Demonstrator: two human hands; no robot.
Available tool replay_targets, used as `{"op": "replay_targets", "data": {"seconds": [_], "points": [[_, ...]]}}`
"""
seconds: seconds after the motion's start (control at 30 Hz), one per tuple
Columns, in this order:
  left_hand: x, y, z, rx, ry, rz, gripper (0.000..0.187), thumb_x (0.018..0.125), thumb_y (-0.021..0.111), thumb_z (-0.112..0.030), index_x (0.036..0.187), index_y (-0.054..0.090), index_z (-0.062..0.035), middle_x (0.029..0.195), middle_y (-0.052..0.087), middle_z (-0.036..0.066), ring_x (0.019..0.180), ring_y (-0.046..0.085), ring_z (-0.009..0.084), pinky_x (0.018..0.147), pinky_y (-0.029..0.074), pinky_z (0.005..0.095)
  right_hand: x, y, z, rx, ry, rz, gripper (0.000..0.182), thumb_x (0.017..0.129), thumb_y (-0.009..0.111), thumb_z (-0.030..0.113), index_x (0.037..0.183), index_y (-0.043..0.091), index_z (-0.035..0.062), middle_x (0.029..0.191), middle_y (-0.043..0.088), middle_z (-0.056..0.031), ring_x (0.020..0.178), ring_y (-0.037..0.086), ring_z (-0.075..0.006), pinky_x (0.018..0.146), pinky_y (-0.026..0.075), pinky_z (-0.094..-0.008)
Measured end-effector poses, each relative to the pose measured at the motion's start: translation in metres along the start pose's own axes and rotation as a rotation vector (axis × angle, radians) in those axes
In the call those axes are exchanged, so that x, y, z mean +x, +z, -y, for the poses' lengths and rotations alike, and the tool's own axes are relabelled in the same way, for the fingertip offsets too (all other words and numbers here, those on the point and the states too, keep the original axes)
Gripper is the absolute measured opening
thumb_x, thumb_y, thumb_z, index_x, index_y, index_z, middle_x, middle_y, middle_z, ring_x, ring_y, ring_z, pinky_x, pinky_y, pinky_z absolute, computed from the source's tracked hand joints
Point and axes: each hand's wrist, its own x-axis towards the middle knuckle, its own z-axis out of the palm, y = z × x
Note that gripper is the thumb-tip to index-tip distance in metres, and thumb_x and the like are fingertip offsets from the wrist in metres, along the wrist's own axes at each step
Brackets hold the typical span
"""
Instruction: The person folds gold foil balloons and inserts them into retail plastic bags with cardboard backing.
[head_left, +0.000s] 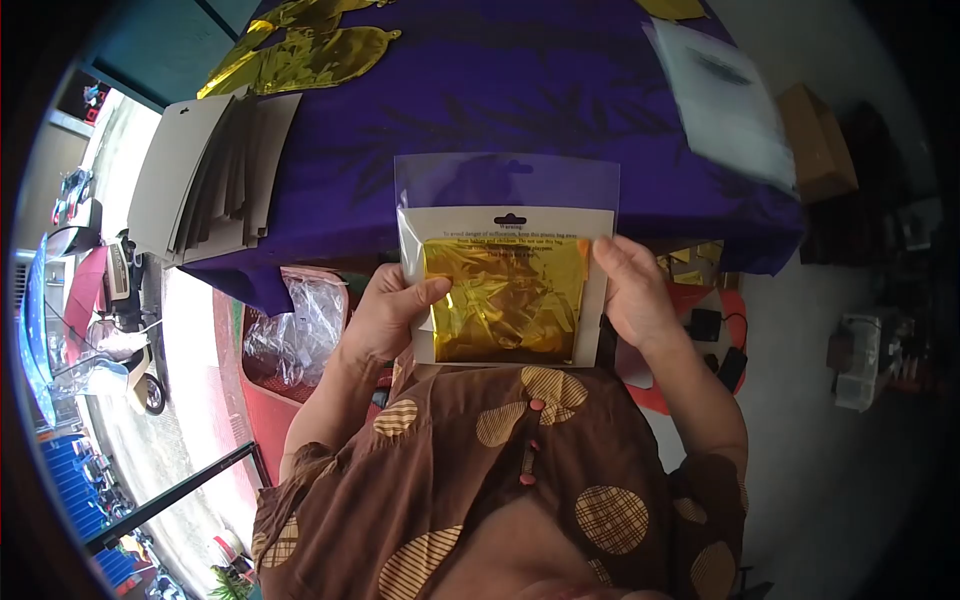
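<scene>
Clear plastic bag (507, 260), one item, flat, with a grey card insert and folded gold foil (503, 300) inside. Held upright in front of the person's chest, just short of the near edge of the bench (520, 90). Top flap of the bag is transparent and stands above the card; a small black hang-slot and lines of printed warning text sit near the card's top edge. The foil fills the lower part of the card and is creased and shiny.

Left hand (385, 315): grips the bag's left edge, thumb laid across the front over the foil, the other fingers behind the bag and out of sight, so the bag is pinched between thumb and fingers.

Right hand (630, 290): grips the bag's right edge, thumb on the front near the upper right corner of the foil, remaining fingers curled behind; also a pinch on the bag.

Bench covering: purple cloth with a dark leaf pattern.

Stack of grey cards (205, 180): fanned, lying at the left end of the bench, well apart from the bag.

Loose gold foil pieces (300, 50): at the far left of the bench, beyond the cards.

Pile of clear bags (725, 100): blurred, at the right side of the bench.

Crumpled clear plastic (295, 330): in a red container below the bench edge, just left of the left hand.
</scene>
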Motion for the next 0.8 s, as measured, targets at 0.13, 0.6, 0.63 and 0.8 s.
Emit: {"op": "replay_targets", "data": {"seconds": [0.13,0.6,0.63,0.8], "points": [[-0.007,-0.003,0.001,0.012,-0.007,0.003,0.032,0.091,0.074,-0.014,0.117,0.069,0.005,0.111,0.073,0.012,0.096,0.069,0.0173,0.088,0.055,0.0314,-0.001,0.0,-0.016,-0.172,-0.079,0.008,0.038,0.099,0.067,0.03,0.12,0.066,-0.0024,0.116,0.07,-0.0068,0.104,0.064,-0.0122,0.095,0.051,-0.0292],[-0.023,-0.02,0.02,0.081,-0.079,0.09,0.032,0.096,0.071,-0.017,0.122,0.068,0.0017,0.117,0.071,0.007,0.105,0.064,0.0129,0.095,0.05,0.0301,-0.035,-0.03,-0.049,-0.357,-0.075,0.061,0.039,0.098,0.068,0.034,0.115,0.069,-0.0011,0.106,0.069,-0.0008,0.096,0.06,-0.0077,0.085,0.049,-0.0257],[-0.023,-0.021,0.023,0.076,-0.067,0.086,0.032,0.096,0.071,-0.017,0.122,0.068,0.0014,0.116,0.071,0.006,0.105,0.064,0.0124,0.094,0.05,0.0296,-0.036,-0.032,-0.052,-0.404,-0.091,0.06,0.039,0.098,0.068,0.035,0.115,0.069,-0.0012,0.105,0.069,-0.0003,0.095,0.06,-0.0074,0.084,0.049,-0.0255],[-0.022,-0.028,0.029,0.164,-0.012,0.097,0.03,0.096,0.071,-0.018,0.12,0.07,0.0002,0.111,0.072,0.004,0.098,0.064,0.0099,0.088,0.051,0.0271,-0.04,-0.025,-0.045,-0.486,-0.174,0.115,0.033,0.099,0.068,0.027,0.114,0.07,-0.0019,0.098,0.07,0.0006,0.089,0.061,-0.0066,0.079,0.051,-0.0255]]}}
